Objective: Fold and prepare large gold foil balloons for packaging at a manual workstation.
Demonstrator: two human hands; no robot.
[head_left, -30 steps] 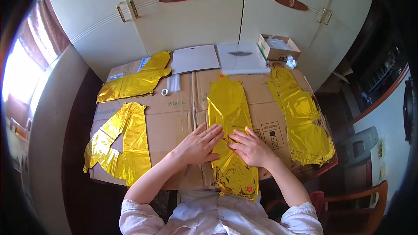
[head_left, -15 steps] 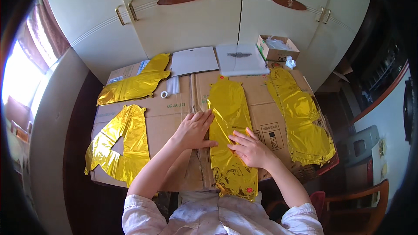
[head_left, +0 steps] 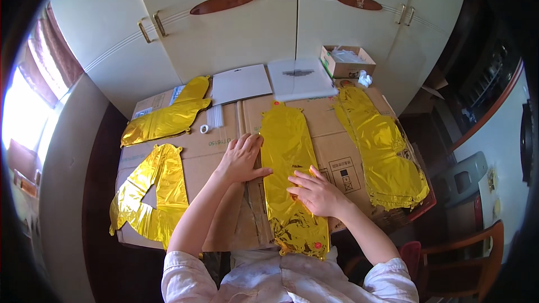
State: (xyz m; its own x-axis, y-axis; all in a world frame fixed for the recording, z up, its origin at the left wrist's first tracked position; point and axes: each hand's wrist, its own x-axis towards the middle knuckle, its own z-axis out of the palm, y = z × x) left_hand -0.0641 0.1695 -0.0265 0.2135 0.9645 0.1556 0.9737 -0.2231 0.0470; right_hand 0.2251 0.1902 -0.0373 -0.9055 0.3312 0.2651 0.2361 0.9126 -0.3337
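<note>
Gold foil balloon, long and flat and not inflated (head_left: 287, 174), lies in the middle of the flattened brown cardboard sheet (head_left: 219, 146) that covers the table, with its far end pointing to the cupboards and its near end hanging a little over the near edge. The left hand (head_left: 242, 160) lies flat with the fingers spread, partly on the cardboard and with the fingertips on the left edge of the balloon. The right hand (head_left: 317, 193) presses flat on the balloon near its middle, the fingers slightly apart and clamped on nothing.

The foil is thin and already wrinkled at the near end, so strong pressing or dragging could probably crease it more or tear a seam. A fingernail could also make a hole. Because the near end hangs past the table edge, the balloon may slide toward the person if the hands lift.

Three other gold foil balloons lie around: one at the far left (head_left: 168, 115), one at the near left (head_left: 151, 196), and one at the right (head_left: 382, 146), well apart from the hands.

A small open cardboard box (head_left: 345, 62) stands at the far right of the table; inside it seems to be clear plastic wrapping, but the content is not sure. A white flat sheet (head_left: 241, 83) and a clear plastic bag (head_left: 300, 76) lie at the far side.
</note>
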